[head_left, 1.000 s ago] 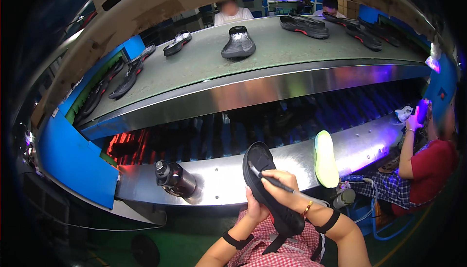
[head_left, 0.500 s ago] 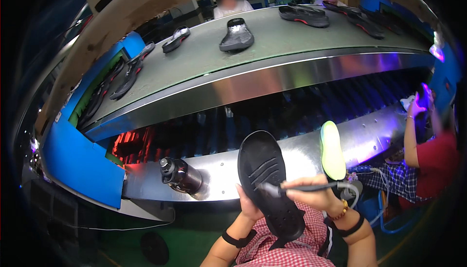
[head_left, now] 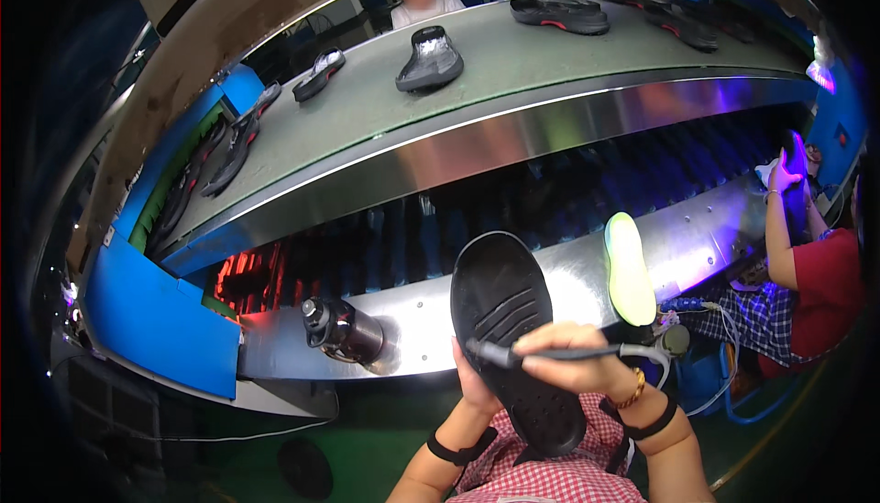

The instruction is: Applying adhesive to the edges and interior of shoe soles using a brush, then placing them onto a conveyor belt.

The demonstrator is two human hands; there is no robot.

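A black shoe sole (head_left: 500,278) with slanting grooves and small holes is held upright in front of me, its wide end away from me. My left hand (head_left: 475,386) grips its left edge, the fingers partly hidden behind it. My right hand (head_left: 577,358) pinches the dark handle of a brush (head_left: 492,353), and a grey hose runs from the handle's right end. The pale bristles are over the sole near its left edge, just below the grooves.
A yellow-green insole (head_left: 629,269) and a dark bottle (head_left: 341,331) stand on the metal ledge (head_left: 422,329). Beyond it, a green belt (head_left: 367,122) carries several black soles (head_left: 431,61). At right a person in red (head_left: 830,274) holds a dark piece; others sit across the belt.
The brush has moved left across the sole toward its left edge. The view has shifted slightly. The person at right has raised the dark piece.
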